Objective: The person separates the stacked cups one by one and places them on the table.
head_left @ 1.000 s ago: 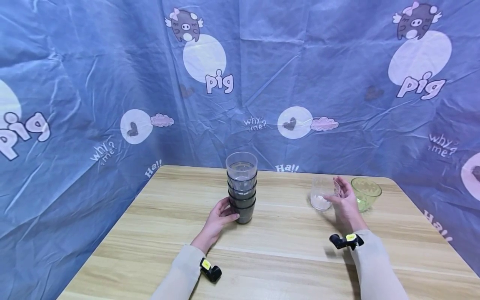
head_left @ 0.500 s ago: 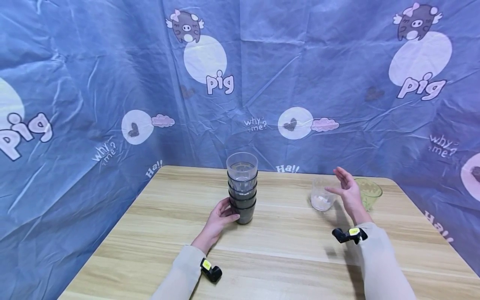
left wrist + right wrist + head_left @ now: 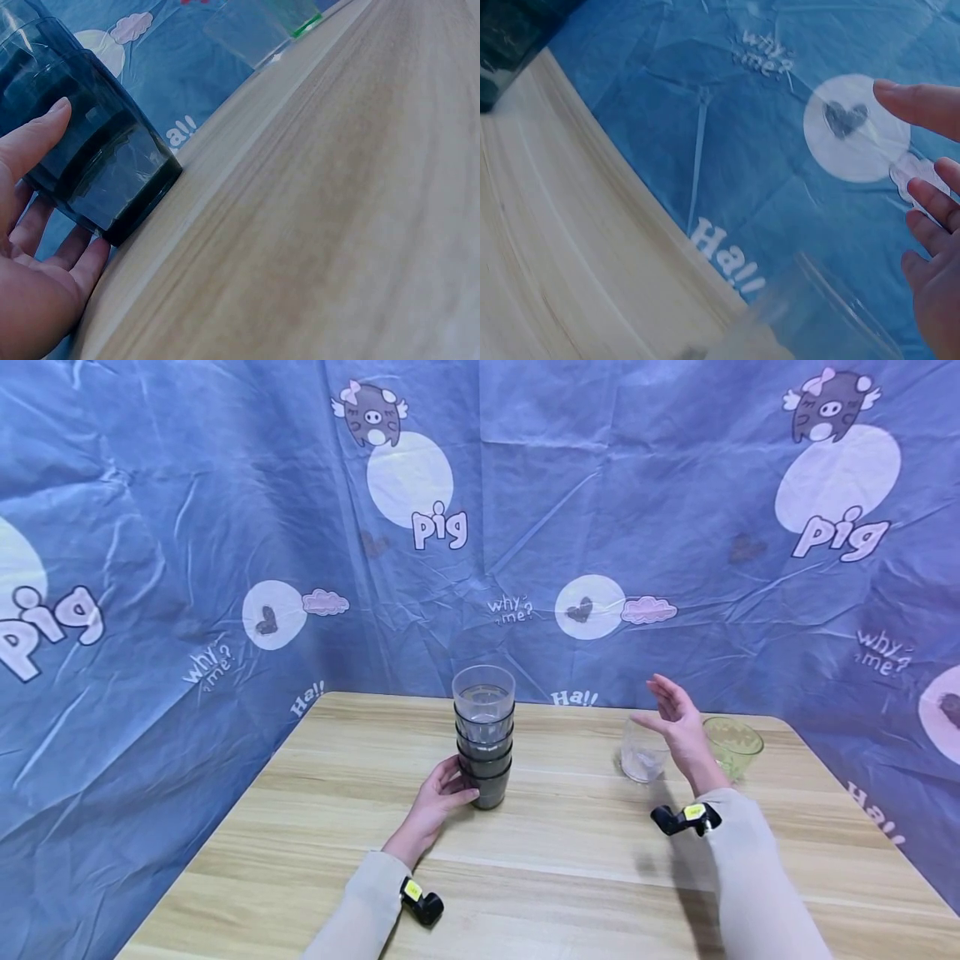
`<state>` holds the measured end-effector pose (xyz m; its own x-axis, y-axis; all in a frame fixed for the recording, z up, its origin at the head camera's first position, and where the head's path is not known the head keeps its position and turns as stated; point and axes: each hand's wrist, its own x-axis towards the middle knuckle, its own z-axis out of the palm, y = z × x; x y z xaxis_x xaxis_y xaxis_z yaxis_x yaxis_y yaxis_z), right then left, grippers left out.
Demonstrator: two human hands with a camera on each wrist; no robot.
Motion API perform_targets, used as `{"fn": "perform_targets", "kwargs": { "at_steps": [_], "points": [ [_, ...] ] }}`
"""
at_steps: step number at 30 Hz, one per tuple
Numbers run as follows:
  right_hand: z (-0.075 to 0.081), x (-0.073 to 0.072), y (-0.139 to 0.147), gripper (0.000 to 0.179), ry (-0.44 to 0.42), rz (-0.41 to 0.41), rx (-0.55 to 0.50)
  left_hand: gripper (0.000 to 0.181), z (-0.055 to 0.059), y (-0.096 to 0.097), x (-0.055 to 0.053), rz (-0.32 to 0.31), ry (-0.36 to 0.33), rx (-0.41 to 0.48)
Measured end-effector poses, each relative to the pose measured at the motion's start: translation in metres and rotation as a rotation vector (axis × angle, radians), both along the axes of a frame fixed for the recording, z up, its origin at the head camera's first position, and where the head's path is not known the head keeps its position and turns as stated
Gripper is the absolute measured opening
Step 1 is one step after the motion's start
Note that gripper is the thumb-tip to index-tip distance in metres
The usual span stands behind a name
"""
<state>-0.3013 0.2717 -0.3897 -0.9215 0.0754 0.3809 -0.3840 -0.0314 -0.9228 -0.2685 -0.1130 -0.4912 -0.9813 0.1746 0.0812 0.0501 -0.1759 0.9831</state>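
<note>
A stack of nested cups point(image 3: 486, 752), dark grey below with a clear one on top, stands upright on the wooden table. My left hand point(image 3: 435, 795) grips the lowest dark cup from the left, thumb in front and fingers behind; the left wrist view shows the thumb point(image 3: 37, 139) against its wall. A separate clear cup point(image 3: 641, 762) stands upright to the right. My right hand point(image 3: 681, 727) is raised over that cup's right side, fingers extended, thumb apart and holding nothing. In the right wrist view the clear cup point(image 3: 810, 322) appears below the fingers.
A green transparent cup point(image 3: 738, 747) stands at the far right, partly behind the right wrist. The table point(image 3: 555, 877) ends at a blue printed cloth point(image 3: 525, 527) hanging along its back and sides.
My right hand has come away from the clear cup, rising and shifting slightly left above it. The clear cup stays in place. My left hand and the stack have not moved.
</note>
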Motion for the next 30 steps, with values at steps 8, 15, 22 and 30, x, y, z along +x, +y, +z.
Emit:
{"fn": "perform_targets", "kwargs": {
  "at_steps": [8, 15, 22, 30],
  "points": [
    [0.012, -0.005, -0.029, 0.074, -0.004, 0.039, -0.005, 0.075, 0.001, 0.000, 0.000, 0.003, 0.003, 0.003],
    [0.017, -0.009, -0.058, 0.074, -0.001, 0.112, -0.016, 0.075, 0.002, 0.000, 0.000, -0.002, -0.015, 0.016],
    [0.019, -0.007, -0.087, 0.073, 0.014, 0.227, 0.003, 0.074, 0.000, -0.001, 0.000, -0.008, -0.029, 0.013],
    [0.022, -0.006, -0.120, 0.074, 0.058, 0.371, 0.035, 0.074, 0.000, -0.001, 0.000, -0.006, -0.022, 0.017]
  ]
}}
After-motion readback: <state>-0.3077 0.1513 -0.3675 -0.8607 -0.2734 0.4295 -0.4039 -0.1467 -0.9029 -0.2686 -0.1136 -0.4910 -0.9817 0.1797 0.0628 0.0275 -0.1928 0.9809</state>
